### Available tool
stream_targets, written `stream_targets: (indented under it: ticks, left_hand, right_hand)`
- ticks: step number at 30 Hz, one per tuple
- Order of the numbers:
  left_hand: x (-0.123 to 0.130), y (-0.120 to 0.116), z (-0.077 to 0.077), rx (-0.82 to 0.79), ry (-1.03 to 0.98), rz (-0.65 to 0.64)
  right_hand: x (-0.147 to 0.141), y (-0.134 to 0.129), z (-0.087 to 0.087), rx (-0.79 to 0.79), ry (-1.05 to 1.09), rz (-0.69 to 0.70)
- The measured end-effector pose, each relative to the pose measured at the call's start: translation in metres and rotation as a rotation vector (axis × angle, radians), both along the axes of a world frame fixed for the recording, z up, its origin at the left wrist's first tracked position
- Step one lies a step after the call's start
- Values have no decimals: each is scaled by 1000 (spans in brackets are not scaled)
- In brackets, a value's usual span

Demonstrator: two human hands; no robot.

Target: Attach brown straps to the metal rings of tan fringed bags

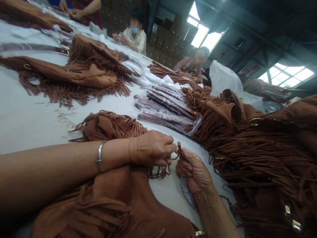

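A brown fringed suede bag [119, 188] lies on the table in front of me, partly under my left forearm. My left hand [153, 147] is closed, its fingers pinching a metal ring [174, 155] at the bag's edge. Just to the right, my right hand [196, 172] is closed round a brown leather strap [180, 150], whose looped end sticks up close to the ring. Clear plastic wrap [186, 191] hangs below my right fist. Whether the strap touches the ring I cannot tell.
Several plastic-wrapped straps [165, 110] lie beyond my hands on the white table [49, 122]. Fringed bags [260, 148] are heaped at the right, and another bag [74, 76] lies at the far left. Co-workers [138, 38] are across the table.
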State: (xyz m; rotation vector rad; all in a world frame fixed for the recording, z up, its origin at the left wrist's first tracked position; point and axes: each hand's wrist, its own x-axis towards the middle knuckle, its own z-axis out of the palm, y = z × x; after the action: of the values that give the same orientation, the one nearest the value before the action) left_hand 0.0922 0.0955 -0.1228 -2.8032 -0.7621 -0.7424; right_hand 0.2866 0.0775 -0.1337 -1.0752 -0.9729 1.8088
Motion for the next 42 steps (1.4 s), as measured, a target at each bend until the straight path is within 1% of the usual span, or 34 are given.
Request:
stream_targets:
  ticks: [3,5,10,13,19,23,25,31,34,39,42]
  left_hand:
    - [-1,0,0,-81,-46,-14]
    - [-2,0,0,-113,-42,-30]
    - [-2,0,-2,-118,-37,-36]
    - [-2,0,-2,-127,-47,-62]
    - [-4,-1,1,-154,-16,-70]
    - [-6,-1,0,-167,-14,-86]
    - [-6,-1,-1,-145,19,-82]
    - [-2,-3,-5,50,119,-7]
    - [0,-3,-5,117,149,9]
    - [2,-4,-3,105,217,22]
    - [3,-5,-3,87,250,-25]
  right_hand:
    - [2,1,0,1,-12,-4]
    - [3,2,0,9,-25,-15]
    - [3,4,-1,23,-125,-22]
    - [5,5,0,27,-128,13]
    - [11,10,1,27,-165,117]
    - [12,13,-1,63,-160,158]
    - [12,13,-1,72,-165,156]
    - [11,11,-2,56,-168,130]
    - [10,11,-2,50,-167,117]
    - [9,12,-3,40,-174,102]
    - [8,14,-4,44,-183,92]
